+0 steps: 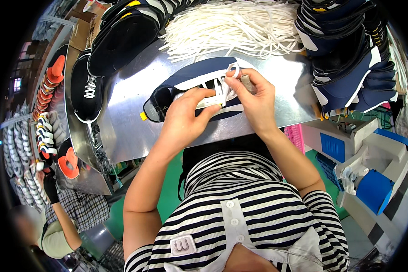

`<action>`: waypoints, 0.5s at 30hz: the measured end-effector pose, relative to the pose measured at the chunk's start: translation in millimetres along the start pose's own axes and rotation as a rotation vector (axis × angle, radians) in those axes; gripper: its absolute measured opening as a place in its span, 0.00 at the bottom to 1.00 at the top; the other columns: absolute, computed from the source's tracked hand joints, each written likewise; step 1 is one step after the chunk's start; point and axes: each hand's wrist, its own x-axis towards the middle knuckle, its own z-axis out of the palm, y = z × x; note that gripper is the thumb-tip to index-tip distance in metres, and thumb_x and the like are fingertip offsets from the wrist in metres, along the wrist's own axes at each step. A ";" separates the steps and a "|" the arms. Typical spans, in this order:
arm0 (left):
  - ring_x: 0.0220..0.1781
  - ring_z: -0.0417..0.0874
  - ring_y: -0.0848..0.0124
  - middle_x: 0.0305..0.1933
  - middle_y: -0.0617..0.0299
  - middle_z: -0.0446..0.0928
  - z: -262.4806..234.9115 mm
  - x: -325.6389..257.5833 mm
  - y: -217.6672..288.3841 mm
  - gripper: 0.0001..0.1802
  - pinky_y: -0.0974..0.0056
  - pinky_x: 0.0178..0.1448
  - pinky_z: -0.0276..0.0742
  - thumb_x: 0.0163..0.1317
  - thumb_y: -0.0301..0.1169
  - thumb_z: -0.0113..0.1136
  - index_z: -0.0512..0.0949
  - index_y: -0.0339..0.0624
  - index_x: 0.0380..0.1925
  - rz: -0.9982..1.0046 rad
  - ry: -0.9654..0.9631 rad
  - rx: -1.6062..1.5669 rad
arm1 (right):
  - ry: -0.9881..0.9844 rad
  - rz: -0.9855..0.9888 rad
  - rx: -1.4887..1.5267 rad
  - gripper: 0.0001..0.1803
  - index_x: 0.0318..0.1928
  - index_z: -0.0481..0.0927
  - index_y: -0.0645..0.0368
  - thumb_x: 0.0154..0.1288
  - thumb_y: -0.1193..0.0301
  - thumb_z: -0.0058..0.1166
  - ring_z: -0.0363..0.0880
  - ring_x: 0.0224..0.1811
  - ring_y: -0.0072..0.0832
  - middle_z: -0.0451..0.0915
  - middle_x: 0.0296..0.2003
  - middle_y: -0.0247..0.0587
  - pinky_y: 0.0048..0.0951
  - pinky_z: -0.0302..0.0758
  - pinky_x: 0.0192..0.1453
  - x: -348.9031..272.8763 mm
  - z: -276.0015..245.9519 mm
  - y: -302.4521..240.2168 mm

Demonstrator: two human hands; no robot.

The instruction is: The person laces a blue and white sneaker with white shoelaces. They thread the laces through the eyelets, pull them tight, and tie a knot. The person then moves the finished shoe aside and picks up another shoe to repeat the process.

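Note:
A navy and white shoe upper (192,71) lies on its side across the metal table in front of me, with its dark heel opening and a yellow tab to the left. White lace is threaded across part of its front. My left hand (186,119) grips the upper near the lacing, thumb and fingers on either side of the white strands. At the toe end, my right hand (257,96) pinches a white shoelace (232,68), which forms a small loop above the fingertips. A finger of that hand wears a beige wrap. The lace's end is hidden by my fingers.
Loose white laces (233,27) are heaped at the back. Stacked navy uppers (349,81) stand at the right, black ones (122,50) at the left. A laced black upper (87,90) lies on the left. Blue-and-white equipment (374,190) sits lower right; a co-worker (61,226) is lower left.

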 end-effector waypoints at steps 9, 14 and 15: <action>0.34 0.82 0.56 0.31 0.57 0.82 18.4 3.8 8.9 0.16 0.57 0.40 0.75 0.51 0.40 0.73 0.82 0.40 0.32 0.069 0.227 0.325 | -0.010 0.001 -0.238 0.10 0.45 0.77 0.63 0.67 0.72 0.61 0.77 0.30 0.19 0.81 0.33 0.35 0.23 0.73 0.34 -4.6 -12.6 -0.5; 0.31 0.82 0.57 0.28 0.56 0.81 21.2 5.6 3.6 0.15 0.59 0.37 0.74 0.50 0.38 0.74 0.82 0.39 0.30 0.075 0.242 0.318 | -0.196 0.043 -0.451 0.09 0.45 0.75 0.64 0.71 0.71 0.56 0.85 0.32 0.28 0.84 0.31 0.43 0.28 0.78 0.36 -40.3 -39.0 -13.9; 0.30 0.82 0.57 0.28 0.56 0.81 20.6 5.7 3.0 0.15 0.59 0.37 0.74 0.51 0.38 0.74 0.82 0.39 0.29 0.066 0.242 0.307 | -0.226 0.047 -0.504 0.09 0.44 0.75 0.64 0.71 0.71 0.56 0.86 0.33 0.30 0.84 0.31 0.44 0.29 0.79 0.35 -43.5 -41.0 -14.7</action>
